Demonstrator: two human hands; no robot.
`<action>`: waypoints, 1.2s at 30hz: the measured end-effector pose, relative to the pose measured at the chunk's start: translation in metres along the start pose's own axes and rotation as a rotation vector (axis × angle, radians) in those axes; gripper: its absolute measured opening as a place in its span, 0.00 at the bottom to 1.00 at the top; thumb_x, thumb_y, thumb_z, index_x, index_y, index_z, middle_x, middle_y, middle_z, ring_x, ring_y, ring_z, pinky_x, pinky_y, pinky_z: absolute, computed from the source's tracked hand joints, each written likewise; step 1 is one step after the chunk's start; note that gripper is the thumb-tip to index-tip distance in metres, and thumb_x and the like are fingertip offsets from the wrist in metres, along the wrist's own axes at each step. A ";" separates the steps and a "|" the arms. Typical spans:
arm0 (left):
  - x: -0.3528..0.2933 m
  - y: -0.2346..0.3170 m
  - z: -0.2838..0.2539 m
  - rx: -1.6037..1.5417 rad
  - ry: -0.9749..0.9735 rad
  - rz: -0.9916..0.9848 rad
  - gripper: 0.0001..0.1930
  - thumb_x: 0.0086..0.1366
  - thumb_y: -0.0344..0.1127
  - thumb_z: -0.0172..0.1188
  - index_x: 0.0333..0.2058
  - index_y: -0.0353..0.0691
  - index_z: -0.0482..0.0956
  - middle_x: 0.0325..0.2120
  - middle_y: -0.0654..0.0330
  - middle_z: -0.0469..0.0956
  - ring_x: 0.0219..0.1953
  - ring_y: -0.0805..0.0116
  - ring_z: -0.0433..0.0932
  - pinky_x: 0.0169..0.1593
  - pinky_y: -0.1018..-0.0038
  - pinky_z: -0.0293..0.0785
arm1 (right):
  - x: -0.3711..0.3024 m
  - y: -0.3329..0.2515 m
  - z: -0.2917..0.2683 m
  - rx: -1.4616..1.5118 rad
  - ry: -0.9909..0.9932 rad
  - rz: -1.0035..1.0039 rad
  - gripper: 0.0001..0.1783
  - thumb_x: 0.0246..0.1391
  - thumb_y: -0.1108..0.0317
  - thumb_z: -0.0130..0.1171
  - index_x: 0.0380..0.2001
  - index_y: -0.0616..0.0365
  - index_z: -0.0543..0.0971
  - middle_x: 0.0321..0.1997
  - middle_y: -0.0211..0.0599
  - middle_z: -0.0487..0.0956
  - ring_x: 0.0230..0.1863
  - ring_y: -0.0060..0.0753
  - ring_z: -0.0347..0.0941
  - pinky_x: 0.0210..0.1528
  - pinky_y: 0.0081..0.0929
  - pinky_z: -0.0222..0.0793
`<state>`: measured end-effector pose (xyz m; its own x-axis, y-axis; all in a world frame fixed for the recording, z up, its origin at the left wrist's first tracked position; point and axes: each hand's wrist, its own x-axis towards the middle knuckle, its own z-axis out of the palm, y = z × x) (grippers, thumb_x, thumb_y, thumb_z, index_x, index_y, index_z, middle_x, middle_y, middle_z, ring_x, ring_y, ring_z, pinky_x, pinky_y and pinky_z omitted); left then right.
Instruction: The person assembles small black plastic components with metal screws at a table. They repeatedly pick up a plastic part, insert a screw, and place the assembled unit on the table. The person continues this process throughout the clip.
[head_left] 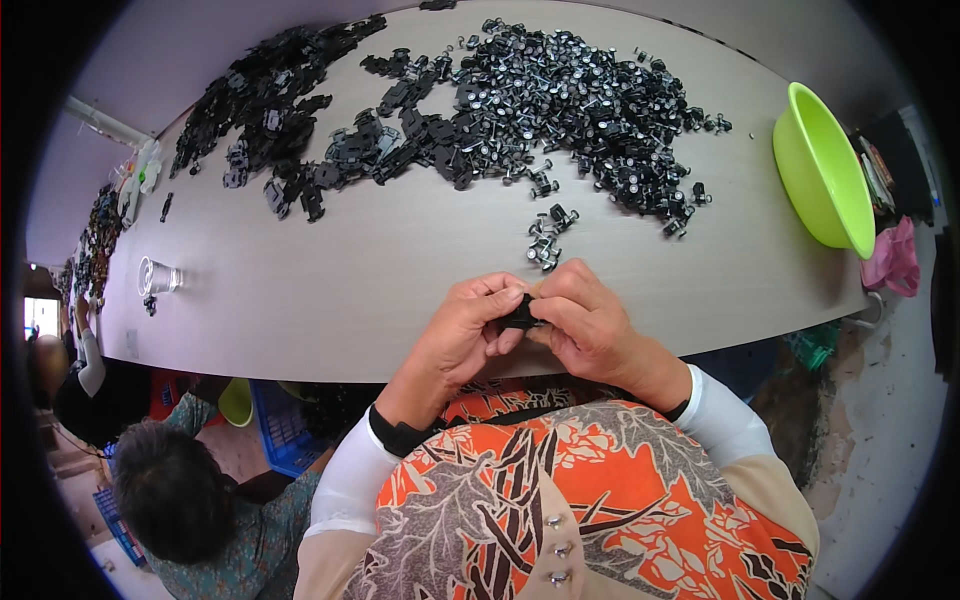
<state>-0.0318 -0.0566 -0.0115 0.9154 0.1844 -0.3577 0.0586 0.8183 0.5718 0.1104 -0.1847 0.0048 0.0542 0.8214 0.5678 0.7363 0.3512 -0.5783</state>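
Near the table's front edge, my two hands meet around a small black plastic part (518,314). My left hand (462,328) pinches it between thumb and fingers. From the other side, my right hand (592,322) closes its bent fingers on it, hiding much of its shape. Just beyond my fingertips lies a little cluster of black pieces with silver wheel-like ends (545,243). Farther back, a big heap of such wheeled pieces (590,110) spreads across the table. Flat black plastic plates (265,115) are piled to its left.
A lime-green basin (795,160) stands at the table's right end, a pink bag (893,258) beyond it. At the left are a clear plastic cup (158,276) and a colourful pile (100,240). A co-worker (180,490) sits close at lower left, near a blue crate (285,430).
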 end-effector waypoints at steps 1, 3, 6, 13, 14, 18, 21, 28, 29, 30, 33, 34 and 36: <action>-0.001 0.002 -0.001 0.075 0.022 0.004 0.09 0.68 0.35 0.56 0.37 0.34 0.75 0.25 0.61 0.76 0.17 0.76 0.72 0.17 0.84 0.61 | 0.002 0.000 0.001 -0.001 0.000 0.009 0.20 0.37 0.76 0.68 0.36 0.59 0.74 0.34 0.36 0.72 0.38 0.42 0.70 0.36 0.33 0.69; -0.003 0.008 -0.002 0.227 0.063 0.015 0.08 0.68 0.35 0.56 0.37 0.35 0.75 0.26 0.61 0.77 0.17 0.76 0.74 0.17 0.84 0.64 | 0.013 0.004 -0.011 0.164 -0.081 0.110 0.18 0.40 0.74 0.67 0.37 0.59 0.74 0.34 0.37 0.72 0.37 0.43 0.71 0.35 0.34 0.69; 0.000 0.013 0.005 0.237 0.162 0.077 0.07 0.67 0.33 0.56 0.36 0.35 0.75 0.24 0.61 0.77 0.18 0.76 0.76 0.19 0.84 0.70 | 0.027 0.035 -0.031 0.080 -0.059 0.208 0.10 0.46 0.74 0.62 0.34 0.60 0.75 0.32 0.42 0.75 0.33 0.47 0.73 0.36 0.37 0.70; 0.005 0.014 0.004 0.323 0.136 0.065 0.06 0.67 0.31 0.54 0.39 0.35 0.74 0.28 0.59 0.78 0.21 0.74 0.78 0.21 0.82 0.74 | 0.063 0.073 -0.035 -0.293 -0.214 0.511 0.06 0.45 0.71 0.59 0.26 0.63 0.78 0.26 0.49 0.78 0.31 0.55 0.76 0.34 0.43 0.70; 0.006 0.014 0.002 0.321 0.132 0.061 0.06 0.68 0.32 0.54 0.39 0.34 0.74 0.28 0.59 0.78 0.21 0.74 0.78 0.21 0.82 0.74 | 0.065 0.073 -0.036 -0.280 -0.204 0.500 0.05 0.43 0.73 0.58 0.26 0.63 0.79 0.24 0.51 0.78 0.30 0.57 0.76 0.34 0.45 0.70; 0.002 0.018 0.003 0.264 0.158 0.050 0.08 0.68 0.32 0.54 0.40 0.34 0.73 0.29 0.58 0.78 0.23 0.72 0.80 0.22 0.80 0.77 | 0.060 0.080 -0.044 -0.273 -0.187 0.596 0.07 0.44 0.76 0.55 0.28 0.63 0.80 0.25 0.52 0.78 0.31 0.57 0.76 0.36 0.45 0.71; 0.001 0.017 0.003 0.244 0.161 0.060 0.08 0.68 0.33 0.54 0.40 0.33 0.73 0.29 0.58 0.78 0.23 0.71 0.80 0.24 0.78 0.79 | 0.052 0.079 -0.054 -0.238 -0.150 0.420 0.09 0.44 0.77 0.54 0.32 0.63 0.79 0.30 0.49 0.78 0.34 0.55 0.76 0.38 0.42 0.71; 0.003 0.016 0.004 0.275 0.137 0.059 0.09 0.68 0.32 0.55 0.41 0.32 0.73 0.31 0.57 0.77 0.24 0.72 0.80 0.25 0.78 0.80 | 0.028 0.059 -0.049 -0.188 -0.261 0.314 0.15 0.42 0.77 0.56 0.38 0.60 0.75 0.31 0.42 0.75 0.32 0.49 0.75 0.34 0.38 0.70; 0.003 0.016 0.005 0.280 0.134 0.059 0.09 0.68 0.32 0.55 0.41 0.32 0.73 0.31 0.57 0.77 0.24 0.72 0.80 0.25 0.78 0.80 | 0.029 0.057 -0.051 -0.151 -0.228 0.397 0.15 0.42 0.77 0.57 0.38 0.60 0.74 0.29 0.41 0.74 0.29 0.46 0.74 0.32 0.37 0.69; 0.003 0.016 0.004 0.283 0.131 0.059 0.09 0.67 0.32 0.55 0.41 0.32 0.73 0.31 0.57 0.77 0.24 0.72 0.80 0.25 0.78 0.80 | 0.034 0.049 -0.054 -0.112 -0.196 0.480 0.15 0.43 0.77 0.57 0.38 0.60 0.74 0.26 0.40 0.74 0.27 0.44 0.73 0.30 0.35 0.69; 0.002 0.015 0.001 0.307 0.142 0.073 0.10 0.67 0.33 0.56 0.42 0.33 0.73 0.31 0.56 0.79 0.24 0.70 0.81 0.26 0.76 0.80 | 0.044 0.043 -0.058 0.119 -0.147 0.644 0.09 0.44 0.75 0.58 0.33 0.62 0.74 0.18 0.34 0.71 0.20 0.28 0.67 0.25 0.29 0.64; 0.001 0.015 0.001 0.311 0.147 0.075 0.10 0.67 0.33 0.56 0.42 0.33 0.73 0.31 0.56 0.78 0.24 0.70 0.81 0.26 0.76 0.80 | 0.039 0.052 -0.059 0.135 -0.187 0.650 0.08 0.45 0.74 0.58 0.31 0.62 0.74 0.18 0.34 0.71 0.20 0.25 0.66 0.25 0.28 0.64; -0.001 0.014 0.001 0.311 0.157 0.081 0.10 0.66 0.32 0.56 0.42 0.32 0.72 0.31 0.56 0.78 0.24 0.70 0.81 0.26 0.76 0.80 | 0.029 0.056 -0.058 0.231 -0.231 0.716 0.05 0.44 0.74 0.57 0.26 0.64 0.75 0.17 0.32 0.71 0.21 0.20 0.64 0.25 0.25 0.63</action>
<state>-0.0317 -0.0460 -0.0028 0.8513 0.3427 -0.3974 0.1292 0.5970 0.7917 0.1923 -0.1671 0.0234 0.3020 0.9469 -0.1106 0.4149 -0.2350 -0.8790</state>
